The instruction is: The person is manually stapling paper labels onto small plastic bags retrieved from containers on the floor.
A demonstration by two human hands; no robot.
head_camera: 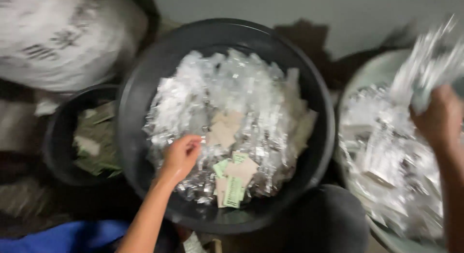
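A large black tub (145,64) holds a heap of clear plastic wrappers (232,93) with several beige and green paper cards (234,183) mixed in. My left hand (181,156) reaches into the tub, its fingertips pinched together on the wrappers at the pile's left side. My right hand (440,117) is raised over a pale green tub (372,71) on the right and grips a bunch of clear wrappers (427,64), blurred by motion. That tub is also filled with a second pile of wrappers (386,161).
A smaller black bucket (58,137) with green paper pieces (96,141) stands left of the big tub. A big white sack (63,35) lies at the upper left. Blue cloth (67,236) shows at the bottom left, a dark rounded shape (333,219) at the bottom centre.
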